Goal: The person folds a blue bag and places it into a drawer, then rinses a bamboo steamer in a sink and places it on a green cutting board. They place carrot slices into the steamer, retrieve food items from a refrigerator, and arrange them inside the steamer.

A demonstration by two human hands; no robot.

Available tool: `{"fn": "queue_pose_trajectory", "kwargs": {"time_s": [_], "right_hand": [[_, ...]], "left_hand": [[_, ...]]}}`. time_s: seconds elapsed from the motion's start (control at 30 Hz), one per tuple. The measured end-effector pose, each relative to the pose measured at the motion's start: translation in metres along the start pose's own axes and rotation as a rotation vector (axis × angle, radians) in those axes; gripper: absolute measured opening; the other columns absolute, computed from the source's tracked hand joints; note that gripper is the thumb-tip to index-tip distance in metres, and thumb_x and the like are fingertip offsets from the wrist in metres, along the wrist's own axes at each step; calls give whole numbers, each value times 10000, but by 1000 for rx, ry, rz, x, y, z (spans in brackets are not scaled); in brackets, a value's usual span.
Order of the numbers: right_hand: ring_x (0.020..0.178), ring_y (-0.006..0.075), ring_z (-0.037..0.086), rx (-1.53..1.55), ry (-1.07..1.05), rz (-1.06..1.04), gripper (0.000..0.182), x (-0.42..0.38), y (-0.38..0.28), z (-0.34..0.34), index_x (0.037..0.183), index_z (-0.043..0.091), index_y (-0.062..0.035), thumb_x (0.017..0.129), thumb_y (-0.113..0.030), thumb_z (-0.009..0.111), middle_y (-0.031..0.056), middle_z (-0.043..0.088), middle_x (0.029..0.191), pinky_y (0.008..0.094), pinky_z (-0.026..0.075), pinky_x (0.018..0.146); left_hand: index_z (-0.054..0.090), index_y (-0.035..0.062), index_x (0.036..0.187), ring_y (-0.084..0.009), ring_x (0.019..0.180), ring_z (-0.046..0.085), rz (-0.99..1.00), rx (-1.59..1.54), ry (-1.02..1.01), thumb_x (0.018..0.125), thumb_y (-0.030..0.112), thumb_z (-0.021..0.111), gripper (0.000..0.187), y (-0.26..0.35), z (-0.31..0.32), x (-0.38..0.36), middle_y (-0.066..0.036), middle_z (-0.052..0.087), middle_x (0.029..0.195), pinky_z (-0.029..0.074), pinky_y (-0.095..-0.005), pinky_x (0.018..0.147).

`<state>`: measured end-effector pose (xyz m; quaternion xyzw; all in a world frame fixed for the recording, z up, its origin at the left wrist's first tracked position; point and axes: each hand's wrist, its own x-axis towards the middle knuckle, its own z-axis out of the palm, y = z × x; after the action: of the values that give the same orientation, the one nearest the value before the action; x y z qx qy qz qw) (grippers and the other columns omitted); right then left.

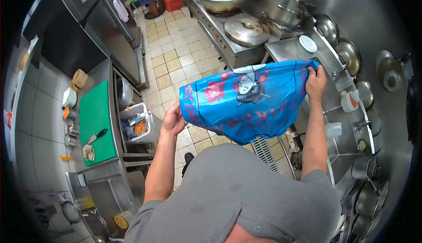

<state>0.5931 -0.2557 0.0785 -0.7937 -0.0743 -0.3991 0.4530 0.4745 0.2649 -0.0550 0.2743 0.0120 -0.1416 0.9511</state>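
A blue woven sack (263, 113) with red lettering, pink flowers and a printed figure is stretched out in front of my chest. Its print appears upside down from here. My left hand (174, 119) grips the sack's left edge, thumb against the material. At the upper right corner, my right hand (316, 83) is closed around the bunched edge. The sack sags between both hands and hangs above the tiled floor. Its contents, if any, are hidden.
On the left, a green cutting board (94, 115) carries a knife (95, 136) near a waste bin (140, 124). A stove (206, 19) with large pots stands ahead. Sinks (338, 142) line the right side, and a floor drain (265, 154) lies below.
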Motion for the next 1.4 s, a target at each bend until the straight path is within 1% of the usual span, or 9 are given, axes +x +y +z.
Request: {"fn": "queue_pose_trajectory", "kwargs": {"time_s": [0.17,0.27,0.43,0.67,0.8,0.9,1.03,1.17,1.4], "right_hand": [[780,81,569,-44,2,-14,59,-2,-2,-8,959,656,-21,968,-75,677,34,643,792,292,485,725],[795,70,566,-129,-30,8,31,-15,2,-32,956,653,-18,974,-43,656,12,646,825,272,481,735],[813,46,538,172,-17,127,34,-39,-12,-66,974,632,-30,1003,-20,617,-40,622,878,218,456,741],[848,71,560,67,-39,120,42,-30,-8,-54,996,644,-25,1002,-32,603,-17,642,911,253,476,794],[928,102,620,136,-134,231,141,-15,-15,-18,1107,678,-18,1003,-61,592,28,701,1018,280,493,858],[991,138,659,367,-306,427,237,14,-32,17,1217,654,10,1022,-102,582,64,728,1100,321,519,907],[958,206,706,691,-483,677,263,84,-8,54,1226,624,27,1029,-147,607,132,725,1127,388,581,892],[907,253,732,761,-525,776,256,122,50,80,1186,624,16,1018,-176,640,166,722,1119,441,617,859],[790,150,692,369,-466,708,197,77,127,104,1063,696,-9,1006,-196,671,69,742,933,329,564,726]], "left_hand": [[572,37,1349,-231,1131,682,-98,95,37,1075,367,491,437,-7,30,-34,-107,692,1271,547,-405,982],[593,50,1299,-90,776,559,-40,230,-100,1011,422,628,473,-24,24,-84,23,652,936,440,-264,687],[597,-16,1354,-234,1195,651,-143,420,-156,942,264,734,517,-33,40,-141,-116,676,1318,500,-405,1045],[710,42,1224,-168,1255,540,-36,772,259,1024,219,624,281,-11,32,-102,-60,575,1395,411,-352,1088],[716,14,1198,-209,1343,471,815,1117,63,999,158,633,260,39,73,-60,-115,520,1458,371,-385,1123],[710,-2,1169,-137,964,660,685,1035,251,1040,245,593,302,93,85,-20,-39,729,1054,521,-311,908],[339,44,1562,-223,1161,633,579,716,-183,935,221,737,763,156,158,21,-117,623,1334,518,-371,1008],[181,193,1637,-254,1156,641,352,809,54,849,27,763,994,134,130,46,-148,588,1377,523,-418,1019],[214,10,1598,-260,1030,707,18,668,97,927,-40,597,774,107,65,53,-192,640,1293,593,-399,930]]}}
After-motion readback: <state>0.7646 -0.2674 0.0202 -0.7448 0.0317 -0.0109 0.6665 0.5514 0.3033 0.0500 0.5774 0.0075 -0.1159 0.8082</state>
